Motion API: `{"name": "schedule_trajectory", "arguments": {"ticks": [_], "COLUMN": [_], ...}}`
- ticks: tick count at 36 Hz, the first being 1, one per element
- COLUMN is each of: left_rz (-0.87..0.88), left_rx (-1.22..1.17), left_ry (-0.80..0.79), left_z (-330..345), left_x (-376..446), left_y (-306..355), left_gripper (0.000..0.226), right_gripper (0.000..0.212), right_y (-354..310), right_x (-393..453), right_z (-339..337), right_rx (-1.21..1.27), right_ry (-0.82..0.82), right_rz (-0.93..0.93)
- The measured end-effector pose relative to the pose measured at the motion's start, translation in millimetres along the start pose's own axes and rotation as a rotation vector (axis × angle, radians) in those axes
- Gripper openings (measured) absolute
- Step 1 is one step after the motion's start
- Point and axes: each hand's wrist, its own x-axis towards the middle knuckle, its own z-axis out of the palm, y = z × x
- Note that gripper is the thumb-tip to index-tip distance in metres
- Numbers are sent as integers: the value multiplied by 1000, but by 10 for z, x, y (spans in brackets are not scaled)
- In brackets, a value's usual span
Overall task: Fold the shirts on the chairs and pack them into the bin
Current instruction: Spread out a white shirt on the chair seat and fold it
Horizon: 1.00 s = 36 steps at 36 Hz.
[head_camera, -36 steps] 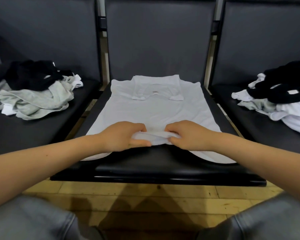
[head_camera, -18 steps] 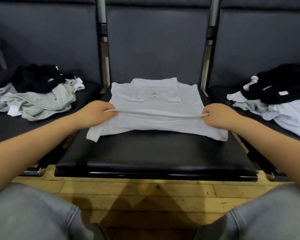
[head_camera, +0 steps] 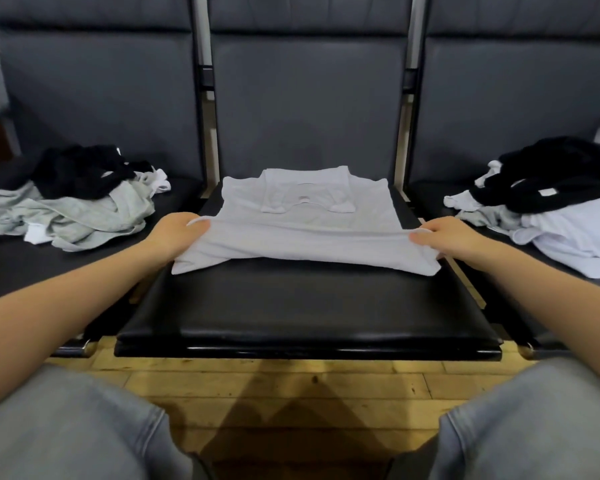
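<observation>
A white shirt lies on the middle black chair seat, sleeves folded in near the collar. Its lower half is doubled up over the body, with the fold stretched taut between my hands. My left hand grips the fold's left end. My right hand pinches its right end. No bin is in view.
A heap of grey, black and white shirts sits on the left chair. Another pile of black and white shirts is on the right chair. Dark backrests rise behind. Wooden floor and my grey-trousered knees are below.
Both hands lifted the shirt's hem from the seat's front, spread apart to the sides and carried it up toward the collar, folding the shirt in half.
</observation>
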Motion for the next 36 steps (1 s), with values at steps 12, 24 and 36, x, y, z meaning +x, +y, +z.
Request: {"name": "schedule_trajectory", "arguments": {"ticks": [12,24,36], "left_rz": [-40,-5,28], "left_rx": [-516,85,32], "left_ry": [31,-236,-17], "left_z": [83,-85,-212], "left_x": [-177,-536,-188], "left_y": [276,87,119], "left_gripper": [24,33,33], "right_gripper": [28,29,29], "right_y": [-109,-268,-164], "right_x": [-104,-591,-148], "right_z": [-10,48,-52], "right_rx": [464,25,336], "right_ry": [70,-222,117], "right_rz": [112,58,105]}}
